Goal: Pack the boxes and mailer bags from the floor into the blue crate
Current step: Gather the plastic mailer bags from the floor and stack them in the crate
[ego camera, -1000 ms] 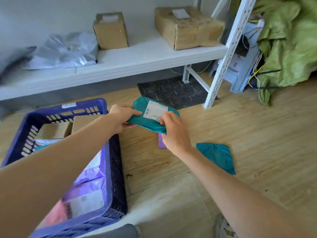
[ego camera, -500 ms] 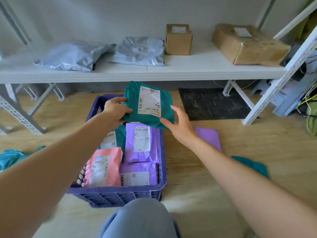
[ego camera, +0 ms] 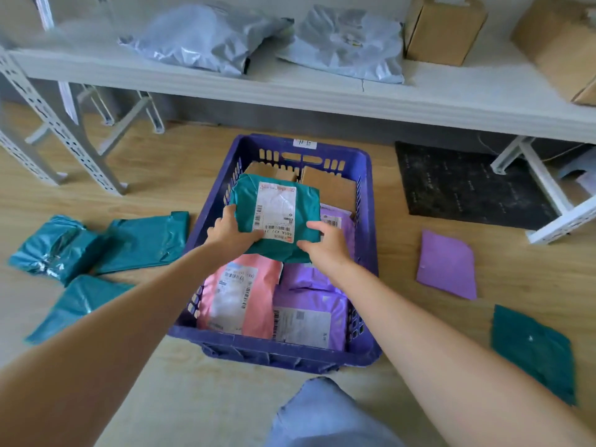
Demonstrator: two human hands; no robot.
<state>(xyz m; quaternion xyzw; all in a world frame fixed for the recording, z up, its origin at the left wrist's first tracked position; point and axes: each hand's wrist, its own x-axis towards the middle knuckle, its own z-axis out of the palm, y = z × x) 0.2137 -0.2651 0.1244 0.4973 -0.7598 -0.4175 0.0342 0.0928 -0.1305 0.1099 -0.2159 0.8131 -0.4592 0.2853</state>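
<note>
Gripping teal mailer bag [ego camera: 277, 217] over middle of blue crate [ego camera: 280, 350], left hand [ego camera: 230, 235] curled round its 8 o'clock edge, right hand [ego camera: 325, 245] curled round its 4 o'clock corner, pink mailer [ego camera: 238, 295] inside crate at 6 o'clock

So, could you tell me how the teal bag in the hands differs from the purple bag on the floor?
The teal bag is held over the blue crate by the left hand and right hand; the purple bag lies untouched on the floor. The teal bag shows a white label; the purple bag shows none. The teal bag looks bulky, the purple bag flat. Both are plastic mailers.
</note>
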